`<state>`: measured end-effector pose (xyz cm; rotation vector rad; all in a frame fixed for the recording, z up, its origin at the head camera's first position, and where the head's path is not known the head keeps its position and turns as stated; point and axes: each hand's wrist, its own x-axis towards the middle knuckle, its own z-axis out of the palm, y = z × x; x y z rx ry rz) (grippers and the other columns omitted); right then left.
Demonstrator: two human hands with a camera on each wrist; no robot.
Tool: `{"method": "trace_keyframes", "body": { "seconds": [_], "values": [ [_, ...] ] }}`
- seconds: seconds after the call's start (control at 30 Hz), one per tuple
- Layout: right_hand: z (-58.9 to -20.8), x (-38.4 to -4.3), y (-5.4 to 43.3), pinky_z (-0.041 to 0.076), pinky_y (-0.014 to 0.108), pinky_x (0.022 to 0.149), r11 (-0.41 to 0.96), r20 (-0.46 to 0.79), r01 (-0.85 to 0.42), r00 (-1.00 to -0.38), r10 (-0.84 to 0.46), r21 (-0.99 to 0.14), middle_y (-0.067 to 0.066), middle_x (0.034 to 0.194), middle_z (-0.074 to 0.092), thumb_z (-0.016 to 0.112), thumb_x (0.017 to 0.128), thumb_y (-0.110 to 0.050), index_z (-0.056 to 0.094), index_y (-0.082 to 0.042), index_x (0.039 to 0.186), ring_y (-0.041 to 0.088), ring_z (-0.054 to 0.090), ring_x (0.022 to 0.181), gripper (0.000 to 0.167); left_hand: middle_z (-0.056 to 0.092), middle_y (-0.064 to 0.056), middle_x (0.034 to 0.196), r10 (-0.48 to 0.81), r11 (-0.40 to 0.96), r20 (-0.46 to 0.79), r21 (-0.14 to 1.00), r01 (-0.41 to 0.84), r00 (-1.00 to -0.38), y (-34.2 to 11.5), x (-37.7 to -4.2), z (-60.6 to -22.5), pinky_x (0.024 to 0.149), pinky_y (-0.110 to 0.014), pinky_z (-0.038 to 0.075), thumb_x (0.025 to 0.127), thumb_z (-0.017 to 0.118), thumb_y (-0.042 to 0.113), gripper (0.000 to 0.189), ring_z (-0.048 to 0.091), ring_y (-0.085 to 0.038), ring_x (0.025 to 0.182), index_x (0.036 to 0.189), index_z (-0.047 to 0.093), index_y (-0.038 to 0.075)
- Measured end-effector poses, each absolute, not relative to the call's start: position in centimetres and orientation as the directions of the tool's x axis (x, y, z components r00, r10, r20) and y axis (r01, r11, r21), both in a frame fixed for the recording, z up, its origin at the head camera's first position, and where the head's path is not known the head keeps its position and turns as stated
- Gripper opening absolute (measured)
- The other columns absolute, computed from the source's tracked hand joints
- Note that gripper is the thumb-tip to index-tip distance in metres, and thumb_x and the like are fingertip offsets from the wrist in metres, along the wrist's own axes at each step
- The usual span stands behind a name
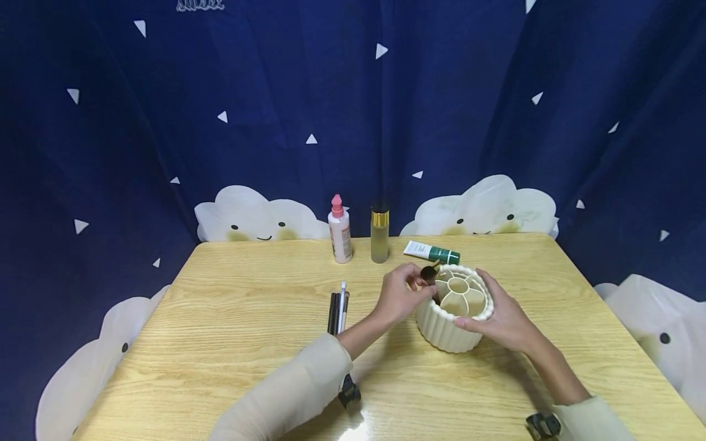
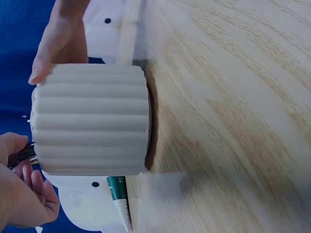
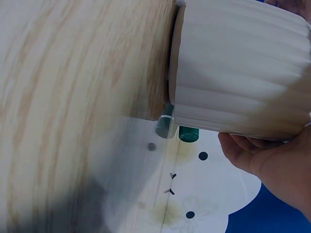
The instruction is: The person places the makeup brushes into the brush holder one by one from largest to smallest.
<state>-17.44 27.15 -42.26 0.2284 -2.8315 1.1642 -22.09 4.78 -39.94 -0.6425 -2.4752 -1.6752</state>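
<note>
A round cream organizer with ribbed sides [image 1: 451, 331] stands upright on the table, its top divided into several compartments around a central ring. My right hand [image 1: 506, 320] grips it from the right, thumb at the front rim; in the right wrist view the fingers [image 3: 238, 151] lie against its ribbed wall. At the left rim, my left hand [image 1: 401, 294] pinches a makeup brush with dark bristles [image 1: 428, 274], over the left compartments. A dark part and a gold band of the brush [image 2: 22, 156] show in the left wrist view; the rest is hidden by the fingers and organizer.
Several slim brushes or pencils [image 1: 334, 312] lie left of the organizer, partly behind my left forearm. Toward the back stand a white bottle with a pink cap [image 1: 341, 239] and a gold-collared bottle [image 1: 379, 243]. A green and white tube [image 1: 432, 252] lies behind the organizer.
</note>
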Motion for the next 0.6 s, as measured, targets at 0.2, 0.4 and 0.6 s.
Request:
{"method": "trace_keyframes", "body": {
  "seconds": [0.2, 0.4, 0.6],
  "values": [
    [-42.2, -17.4, 27.0, 0.041, 0.065, 0.092, 0.707, 0.116, -0.156, -0.988, -0.104, -0.69, 0.029, 0.143, 0.038, 0.08, 0.07, -0.044, 0.011, -0.008, 0.151, 0.047, 0.044, 0.123, 0.112, 0.057, -0.002, 0.077, 0.329, 0.379, 0.309, 0.822, 0.425, -0.892, 4.6, -22.2, -40.3, 0.059, -0.012, 0.04, 0.075, 0.079, 0.018, 0.019, 0.053, -0.012, 0.069, 0.078, 0.064, 0.007],
    [-41.9, -17.2, 26.9, 0.041, 0.066, 0.091, 0.743, 0.119, -0.145, -0.989, -0.089, -0.653, 0.03, 0.143, 0.037, 0.08, 0.069, -0.047, 0.011, -0.006, 0.151, 0.049, 0.044, 0.123, 0.115, 0.063, -0.006, 0.086, 0.378, 0.338, 0.252, 0.858, 0.387, -0.891, 3.1, -22.4, -40.5, 0.066, -0.015, 0.044, 0.078, 0.076, 0.021, 0.024, 0.058, -0.019, 0.078, 0.095, 0.068, 0.006],
    [-41.9, -17.1, 27.0, 0.036, 0.07, 0.094, 0.77, 0.131, -0.155, -0.987, -0.093, -0.619, 0.03, 0.147, 0.03, 0.079, 0.069, -0.049, 0.008, -0.009, 0.152, 0.052, 0.038, 0.127, 0.116, 0.067, -0.008, 0.089, 0.378, 0.373, 0.241, 0.844, 0.385, -0.894, 0.4, -23.1, -41.4, 0.07, -0.019, 0.048, 0.08, 0.075, 0.024, 0.027, 0.06, -0.014, 0.079, 0.098, 0.067, 0.006]
  ]
}}
